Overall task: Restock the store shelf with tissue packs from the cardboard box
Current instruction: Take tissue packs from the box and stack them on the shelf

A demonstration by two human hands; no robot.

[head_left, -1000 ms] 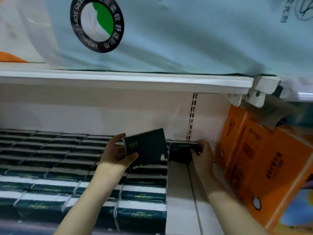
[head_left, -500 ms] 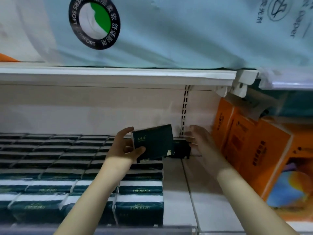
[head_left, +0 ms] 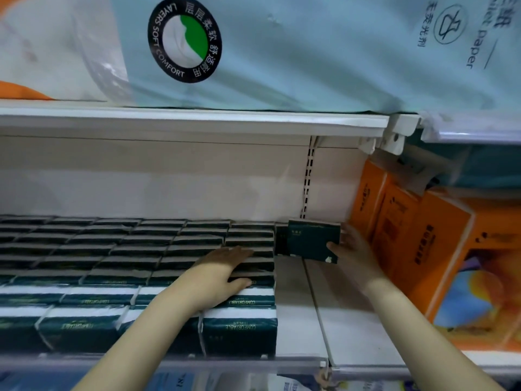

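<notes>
Right hand (head_left: 355, 251) grips dark tissue pack (head_left: 313, 240) upright at shelf (head_left: 298, 314) rear; left hand (head_left: 218, 273) flat on stocked packs (head_left: 112, 266).

Shop, white shelf (head_left: 296, 300) stocked with packaged tissue packs (head_left: 112, 249)

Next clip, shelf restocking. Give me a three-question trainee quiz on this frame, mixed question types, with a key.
1. True or false: the left hand lies flat on the stocked rows.
2. Where does the right hand hold the tissue pack? A. at the shelf's front edge B. at the back of the bare shelf strip C. on the upper shelf
3. Fill in: the large packages right of that strip are ____ in colour.
Key: 1 true; 2 B; 3 orange.
</notes>
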